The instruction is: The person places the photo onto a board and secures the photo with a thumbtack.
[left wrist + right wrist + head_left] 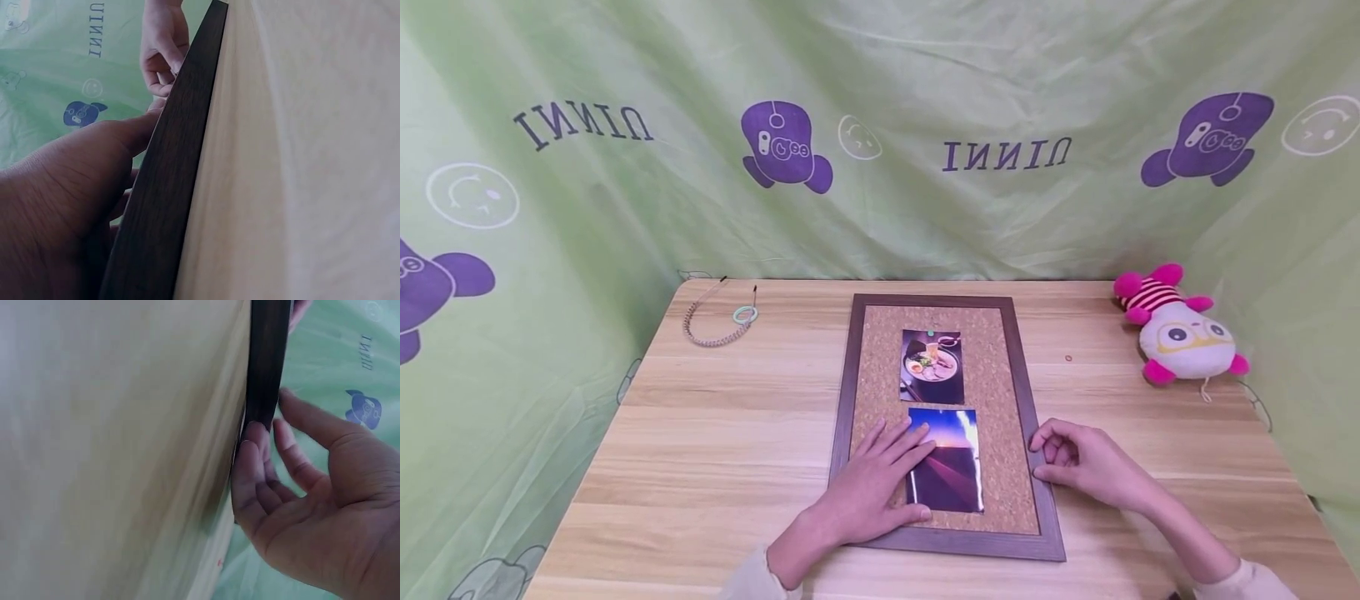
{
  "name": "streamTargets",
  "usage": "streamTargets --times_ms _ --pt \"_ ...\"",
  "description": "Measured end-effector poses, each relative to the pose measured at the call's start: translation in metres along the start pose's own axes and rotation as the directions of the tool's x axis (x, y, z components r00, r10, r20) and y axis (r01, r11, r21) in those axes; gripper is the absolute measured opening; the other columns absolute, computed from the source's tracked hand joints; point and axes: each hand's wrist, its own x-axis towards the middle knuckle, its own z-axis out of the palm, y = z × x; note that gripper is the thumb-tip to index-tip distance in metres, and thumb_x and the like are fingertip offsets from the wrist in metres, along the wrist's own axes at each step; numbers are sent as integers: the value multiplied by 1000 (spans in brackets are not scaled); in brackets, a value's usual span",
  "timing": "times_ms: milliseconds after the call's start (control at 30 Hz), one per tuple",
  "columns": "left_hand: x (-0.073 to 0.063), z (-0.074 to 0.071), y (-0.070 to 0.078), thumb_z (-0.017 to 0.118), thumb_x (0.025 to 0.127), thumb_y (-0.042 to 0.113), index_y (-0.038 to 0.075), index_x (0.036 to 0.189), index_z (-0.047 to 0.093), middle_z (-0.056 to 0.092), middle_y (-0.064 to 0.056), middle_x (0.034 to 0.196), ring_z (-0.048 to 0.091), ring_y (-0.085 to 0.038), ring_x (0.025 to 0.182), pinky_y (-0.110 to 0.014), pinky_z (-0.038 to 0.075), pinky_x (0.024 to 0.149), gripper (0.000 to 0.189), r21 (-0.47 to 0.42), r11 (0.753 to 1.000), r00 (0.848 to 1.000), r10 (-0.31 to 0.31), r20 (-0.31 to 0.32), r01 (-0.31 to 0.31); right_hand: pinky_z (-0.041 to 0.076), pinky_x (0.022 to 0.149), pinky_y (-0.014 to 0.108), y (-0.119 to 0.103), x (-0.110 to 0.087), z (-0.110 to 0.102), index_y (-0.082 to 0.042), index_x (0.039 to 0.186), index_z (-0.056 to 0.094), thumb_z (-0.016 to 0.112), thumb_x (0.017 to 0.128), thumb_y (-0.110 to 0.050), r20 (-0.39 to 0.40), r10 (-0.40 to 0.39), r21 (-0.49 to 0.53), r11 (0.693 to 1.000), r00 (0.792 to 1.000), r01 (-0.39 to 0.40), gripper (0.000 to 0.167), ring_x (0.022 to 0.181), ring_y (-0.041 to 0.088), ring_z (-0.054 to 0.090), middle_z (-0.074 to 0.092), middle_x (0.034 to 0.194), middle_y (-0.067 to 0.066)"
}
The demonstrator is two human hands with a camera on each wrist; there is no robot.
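Note:
A framed cork board (1003, 400) lies on the table, with a dark wooden frame (165, 144). My left hand (868, 487) is spread across its lower left part, palm down, fingertips touching a glossy sunset photo (951, 483). Above that photo, a photo of a ramen bowl (931, 379) is fixed with a small green pushpin (930, 333) at its top. At the right side of the frame, my right hand (1086, 462) has curled fingers and holds the edge. The right wrist view shows that hand's thumb (312, 419) and fingers against the dark frame.
A plush toy (1183, 329) with pink limbs lies at the back right. A beaded headband (715, 342) and a mint ring-shaped band (745, 315) are at the back left. One tiny reddish ring (1068, 358) sits right of the board. Green curtain (887, 225) surrounds the table (700, 450).

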Motion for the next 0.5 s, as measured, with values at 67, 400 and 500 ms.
streamTargets --times_ms 67,400,500 --pt "0 1 -1 68 102 64 15 169 48 42 -7 177 31 -32 167 -59 19 137 85 4 1000 1000 4 -7 -4 58 68 24 -1 3 -3 -11 107 75 90 91 -11 -23 20 -12 1000 1000 -20 22 78 5 63 69 90 -5" --pt "-1 2 -3 65 103 65 15 170 46 40 -5 178 28 -30 169 -57 15 138 85 -1 1000 1000 -5 -2 5 57 62 23 5 30 -38 10 114 70 76 101 -1 -275 206 36 978 939 -204 18 73 8 63 73 92 13" --pt "-2 2 -3 64 104 66 15 170 46 39 -5 179 27 -30 169 -57 15 138 85 -1 1000 1000 -2 -1 2 56 60 21 11 39 -47 14 113 70 75 102 0 -360 211 39 977 909 -212 18 69 6 62 73 90 16"
